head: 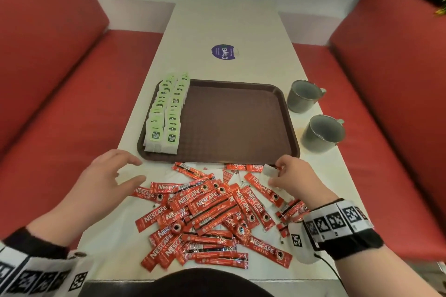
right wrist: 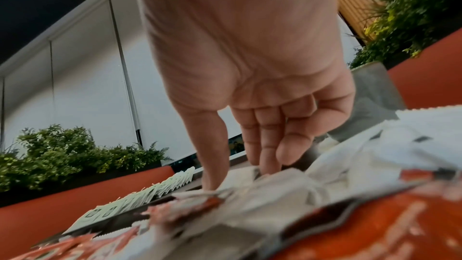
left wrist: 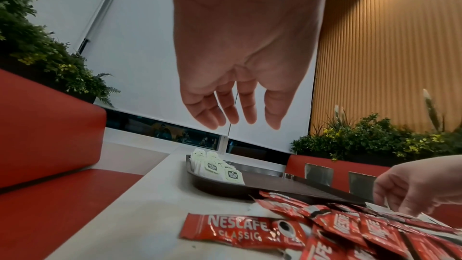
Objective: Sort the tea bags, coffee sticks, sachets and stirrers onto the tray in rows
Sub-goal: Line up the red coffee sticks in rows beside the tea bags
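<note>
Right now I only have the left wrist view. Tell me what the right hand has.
Observer: The right hand pinches a white sachet by the near rim of the tray.
Operator: Count the tea bag rows.
Observer: Two rows of tea bags, along the tray's left side.
Operator: Report what lies beyond the tray.
Observer: A round purple sticker on the table.
</note>
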